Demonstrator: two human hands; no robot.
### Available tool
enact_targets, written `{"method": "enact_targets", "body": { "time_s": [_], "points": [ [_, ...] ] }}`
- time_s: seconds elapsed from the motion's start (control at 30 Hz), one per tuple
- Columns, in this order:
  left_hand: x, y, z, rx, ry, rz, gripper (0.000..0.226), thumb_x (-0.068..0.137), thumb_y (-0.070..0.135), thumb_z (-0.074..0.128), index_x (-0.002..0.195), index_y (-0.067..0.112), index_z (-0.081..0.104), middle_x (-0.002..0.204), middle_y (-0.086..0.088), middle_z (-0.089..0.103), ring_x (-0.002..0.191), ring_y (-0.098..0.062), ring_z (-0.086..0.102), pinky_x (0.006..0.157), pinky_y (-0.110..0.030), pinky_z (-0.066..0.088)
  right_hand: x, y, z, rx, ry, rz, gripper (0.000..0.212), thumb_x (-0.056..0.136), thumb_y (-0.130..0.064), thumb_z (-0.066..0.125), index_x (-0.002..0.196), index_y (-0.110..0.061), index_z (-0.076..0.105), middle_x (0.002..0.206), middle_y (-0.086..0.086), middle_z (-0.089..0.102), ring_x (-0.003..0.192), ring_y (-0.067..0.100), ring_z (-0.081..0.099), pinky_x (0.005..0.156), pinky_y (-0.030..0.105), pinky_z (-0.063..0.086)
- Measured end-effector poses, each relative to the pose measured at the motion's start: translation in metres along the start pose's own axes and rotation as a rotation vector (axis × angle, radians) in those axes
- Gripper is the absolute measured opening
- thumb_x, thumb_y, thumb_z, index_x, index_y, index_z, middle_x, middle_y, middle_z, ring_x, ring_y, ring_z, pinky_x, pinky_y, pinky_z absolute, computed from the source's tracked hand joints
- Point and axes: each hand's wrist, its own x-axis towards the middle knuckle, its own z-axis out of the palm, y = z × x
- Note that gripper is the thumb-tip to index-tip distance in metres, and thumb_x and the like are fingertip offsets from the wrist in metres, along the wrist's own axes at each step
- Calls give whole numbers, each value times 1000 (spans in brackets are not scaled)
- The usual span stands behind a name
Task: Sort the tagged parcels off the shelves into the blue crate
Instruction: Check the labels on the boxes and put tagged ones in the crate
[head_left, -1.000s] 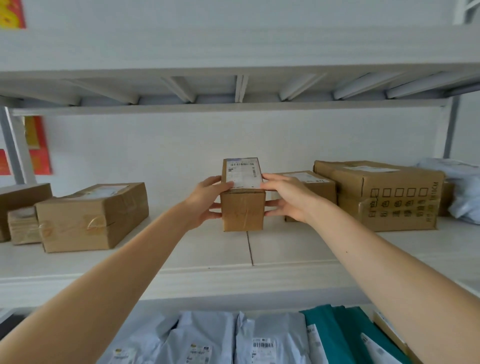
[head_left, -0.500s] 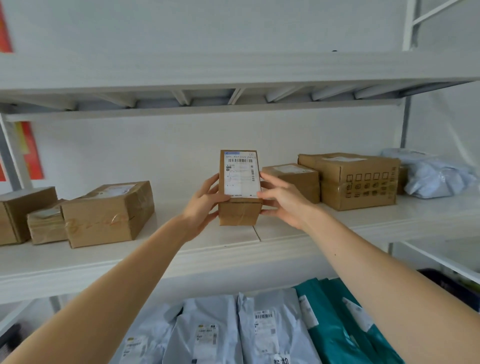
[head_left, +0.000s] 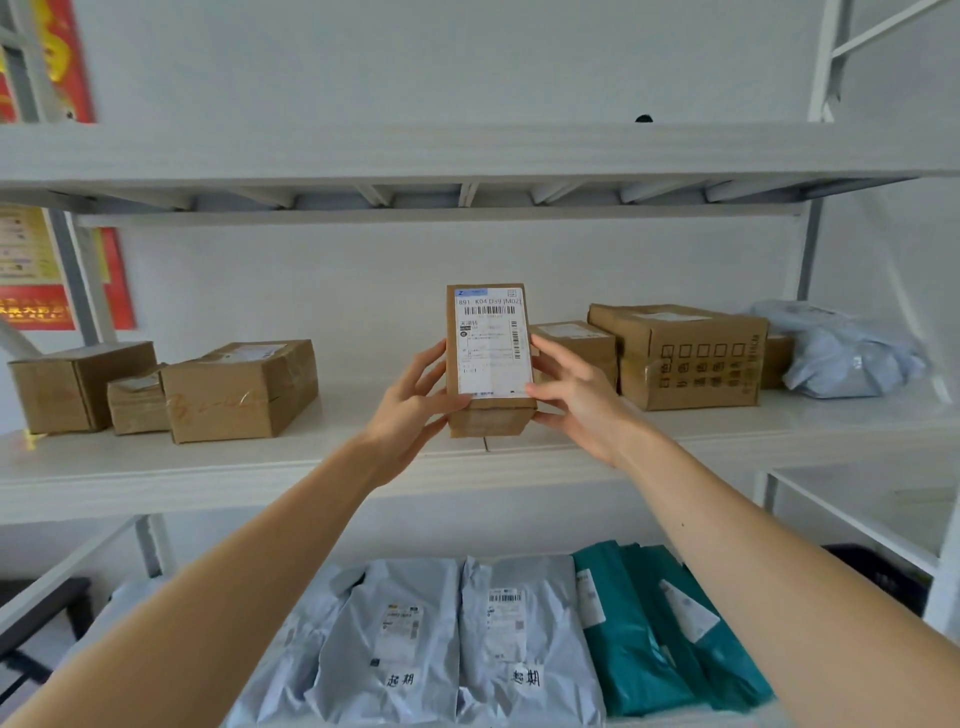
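Centre of frame, in front of the middle shelf (head_left: 311, 467): one small cardboard parcel (head_left: 491, 415), held up between both hands; whether its lower end touches the shelf cannot be told.

- Orientation: long axis runs up and down the frame. The white label (head_left: 491, 345) faces the camera, with its barcode end uppermost.
- Left hand (head_left: 410, 410): thumb and curled fingers grip the parcel's left side.
- Right hand (head_left: 571, 400): thumb and fingers grip the right side.
- Step, as judged: the parcel is picked and its label is being read.
- Next move: carry it clear of the shelf front to the blue crate, which is not in view, keeping a firm hold.
- Surroundings: brown boxes (head_left: 239, 389) at left and a printed carton (head_left: 680, 358) at right. Grey mailers (head_left: 467, 634) and teal mailers (head_left: 654, 623) lie on the shelf below.
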Motion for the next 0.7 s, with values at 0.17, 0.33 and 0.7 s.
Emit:
{"method": "enact_targets", "body": {
  "time_s": [0.17,0.33,0.7],
  "points": [
    [-12,4,11,37,13,40,72,82,-7,63,136,37,41,130,5,59,119,-15,57,88,-28,50,-14,-2,-5,38,-22,-44,66,86,12,52,134,-35,50,119,-16,62,111,14,61,84,31,48],
    [-20,3,8,147,-1,93,95,63,1,82,135,46,39,138,8,53,126,-12,51,100,-40,47,-17,-3,0,62,-57,-57,62,87,11,52,123,-40,53,120,-14,62,115,15,58,97,38,48],
    [-12,12,-31,160,127,92,89,67,7,81,138,40,39,134,7,57,121,-12,55,101,-36,46,18,2,35,22,-117,-33,63,85,7,49,122,-44,52,127,-11,60,116,18,58,95,36,47]
  ]
}}
